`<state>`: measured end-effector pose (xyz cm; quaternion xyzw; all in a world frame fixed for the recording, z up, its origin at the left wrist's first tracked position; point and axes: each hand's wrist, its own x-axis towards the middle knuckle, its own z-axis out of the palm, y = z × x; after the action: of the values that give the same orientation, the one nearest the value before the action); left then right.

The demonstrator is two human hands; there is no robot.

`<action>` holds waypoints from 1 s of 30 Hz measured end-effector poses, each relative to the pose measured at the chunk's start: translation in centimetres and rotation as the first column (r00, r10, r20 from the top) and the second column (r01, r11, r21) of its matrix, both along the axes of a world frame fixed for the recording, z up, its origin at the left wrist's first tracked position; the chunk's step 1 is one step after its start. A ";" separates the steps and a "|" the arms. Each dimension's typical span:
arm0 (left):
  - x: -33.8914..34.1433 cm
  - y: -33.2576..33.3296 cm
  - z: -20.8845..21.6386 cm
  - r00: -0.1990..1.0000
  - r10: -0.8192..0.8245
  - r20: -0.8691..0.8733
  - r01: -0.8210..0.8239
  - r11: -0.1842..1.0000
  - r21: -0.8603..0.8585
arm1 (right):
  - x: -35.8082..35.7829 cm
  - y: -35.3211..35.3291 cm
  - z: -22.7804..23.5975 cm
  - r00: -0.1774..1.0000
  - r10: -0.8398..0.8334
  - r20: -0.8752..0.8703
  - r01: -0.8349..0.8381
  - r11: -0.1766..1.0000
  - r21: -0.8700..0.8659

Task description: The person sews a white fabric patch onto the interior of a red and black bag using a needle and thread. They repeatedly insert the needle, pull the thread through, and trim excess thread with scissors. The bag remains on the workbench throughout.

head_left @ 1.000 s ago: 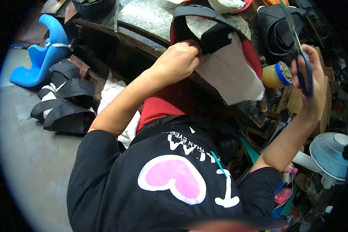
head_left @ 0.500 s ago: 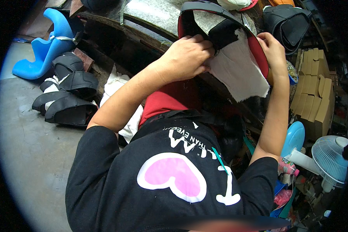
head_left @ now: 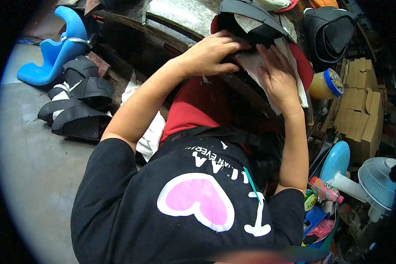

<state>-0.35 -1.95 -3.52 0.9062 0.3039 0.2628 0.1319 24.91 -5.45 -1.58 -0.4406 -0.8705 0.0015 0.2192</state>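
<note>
Surface (head_left: pixel 176 13) comes first in my head view, pale and mottled, running across the top. At its near edge, ahead of the red garment (head_left: pixel 193 105) over the lap, sits the curved black piece (head_left: pixel 251 13), arching upward, with its red lining (head_left: pixel 302 70) showing on the right. I would let that edge bear the weight, so both hands are free for smoothing.

Pale cloth (head_left: pixel 250 66) lies inside the arch and hangs toward the lap; its right side stands up in a fold beside the red. I judge the step to be laying this cloth against the inside, and that fold needs easing flat first. The jar (head_left: pixel 320 85) is near on the right, so I'd mind my elbow.

My right hand (head_left: pixel 280 81) lies on the cloth, fingers (head_left: pixel 282 58) stretched out and gripping nothing that I can see. Flat pressure suits here: stroke outward from the middle, never dragging the weave askew. My left hand (head_left: pixel 209 55) is bent at the cloth's upper left, thumb apart from the forefinger; whether the farther tips pinch anything, I cannot tell. I'd use it as the anchor, pinning that corner lightly while the right works out wrinkles.
</note>
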 end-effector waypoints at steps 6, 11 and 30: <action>0.2 -1.5 -1.4 0.994 -0.015 0.109 0.001 0.992 0.124 | 0.6 0.2 -1.0 0.991 0.039 0.127 -0.050 0.995 0.088; -0.4 -1.2 -0.9 0.999 -0.053 0.010 0.051 0.989 0.137 | 1.5 0.4 -0.4 0.827 -0.067 -0.558 -0.227 0.868 -0.441; 3.9 -0.9 3.8 0.999 -0.033 -0.020 0.036 0.987 0.155 | 2.8 -0.8 3.6 0.951 -0.286 -0.120 0.309 0.858 0.410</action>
<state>3.52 -2.84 0.30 0.9210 0.2681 0.2756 0.0629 27.72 -6.24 2.07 -0.5112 -0.7651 -0.2094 0.3310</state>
